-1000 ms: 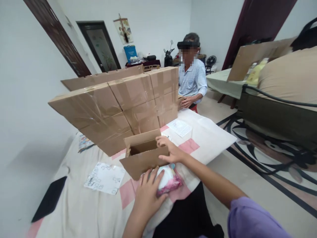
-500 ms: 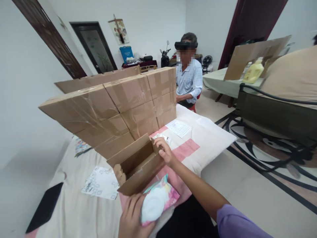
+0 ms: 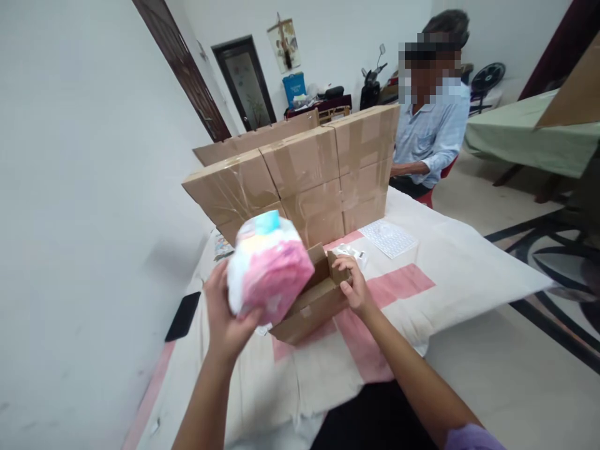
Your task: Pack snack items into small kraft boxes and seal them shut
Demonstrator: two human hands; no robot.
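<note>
My left hand (image 3: 225, 319) grips a pack of wet wipes (image 3: 274, 275), soft plastic in pink, white and light blue, blurred by motion. The pack is lifted above the left part of an open cardboard box (image 3: 307, 319) and hides that part from view. The uncovered stretch of the box's inside shows bare brown cardboard. At the box's right end, my right hand (image 3: 355, 289) has its fingers curled over the edge and a short flap, with the thumb against the near side.
Behind the box, a wall of taped cardboard cartons (image 3: 312, 194) spans the table. A patterned white sheet (image 3: 389, 237) and a small white item (image 3: 349, 253) lie beyond my right hand. A black flat object (image 3: 184, 317) rests at the left. Another person (image 3: 429, 137) sits at the far right.
My left hand has raised the pack of wet wipes from the near side of the box to above it, turning it over. My right hand stays on the box's end. The view has swung left.
</note>
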